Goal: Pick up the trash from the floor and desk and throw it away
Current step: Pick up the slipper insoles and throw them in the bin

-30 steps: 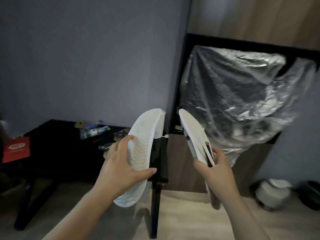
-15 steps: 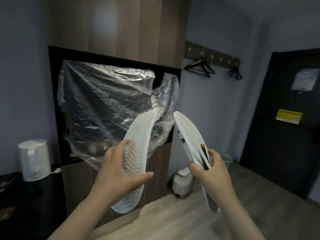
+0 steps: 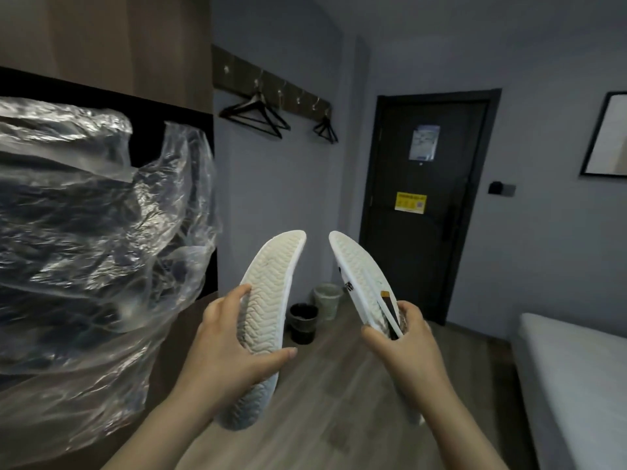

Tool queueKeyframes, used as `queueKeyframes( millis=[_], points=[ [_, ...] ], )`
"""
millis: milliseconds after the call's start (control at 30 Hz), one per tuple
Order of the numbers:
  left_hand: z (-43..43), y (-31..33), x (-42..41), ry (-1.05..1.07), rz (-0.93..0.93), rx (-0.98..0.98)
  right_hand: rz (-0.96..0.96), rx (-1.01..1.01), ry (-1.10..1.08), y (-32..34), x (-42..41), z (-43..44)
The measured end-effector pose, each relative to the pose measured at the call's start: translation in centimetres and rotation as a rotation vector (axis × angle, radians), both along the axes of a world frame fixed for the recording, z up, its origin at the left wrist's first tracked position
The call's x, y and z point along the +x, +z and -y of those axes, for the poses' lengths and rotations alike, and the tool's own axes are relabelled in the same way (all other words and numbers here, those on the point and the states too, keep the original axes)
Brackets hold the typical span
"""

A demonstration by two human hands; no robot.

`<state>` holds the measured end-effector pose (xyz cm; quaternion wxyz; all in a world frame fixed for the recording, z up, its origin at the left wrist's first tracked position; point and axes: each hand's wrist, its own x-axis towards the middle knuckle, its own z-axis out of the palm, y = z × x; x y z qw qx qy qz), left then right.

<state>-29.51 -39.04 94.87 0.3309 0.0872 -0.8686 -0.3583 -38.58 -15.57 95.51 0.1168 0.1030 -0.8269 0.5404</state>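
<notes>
I had one white slipper in each hand, soles turned toward the camera and toes pointing up. I kept the two apart so that neither knocked the other on the way to the bins. The left hand [image 3: 230,337] gripped the left slipper [image 3: 271,283] around its middle, with the thumb laid across the ridged sole and the fingers hooked over its outer edge. The right hand [image 3: 407,340] pinched the right slipper [image 3: 356,269] near its heel, thumb and fingers closed on the rim. That same grip trapped a thin dark strip [image 3: 390,310] with a yellow tip against the sole; I could not tell what it was. Both forearms reached forward from the bottom of the view. The black bin [image 3: 303,322] and the pale bin [image 3: 327,298] just behind it stood on the wood floor [image 3: 339,401] ahead, near the dark door [image 3: 424,215], and showed between the slippers. I judged these slippers to be the trash in hand, with the drop not yet made.
</notes>
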Motion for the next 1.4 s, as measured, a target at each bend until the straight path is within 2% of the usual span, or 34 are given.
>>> queueKeyframes(
  millis=[300,567,900,1100,1400],
  points=[
    [10.3,-0.5,-13.5,-0.103,0.045,0.037,0.053,0.089,-0.100,0.3,-10.4,9.0],
    [14.3,-3.0,-24.5,-0.159,0.125,0.077,0.117,0.152,-0.157,-2.4,-20.3,11.8],
    [15.3,-3.7,-42.6,-0.122,0.173,0.025,0.145,0.103,-0.150,-4.2,-38.8,11.9],
    [14.2,-3.6,-53.7,-0.133,0.167,0.040,0.146,0.146,-0.133,-4.0,-49.6,11.1],
    [15.5,-6.8,-69.3,-0.148,0.215,0.071,0.212,0.230,-0.127,-6.5,-64.0,12.6]
  ],
)
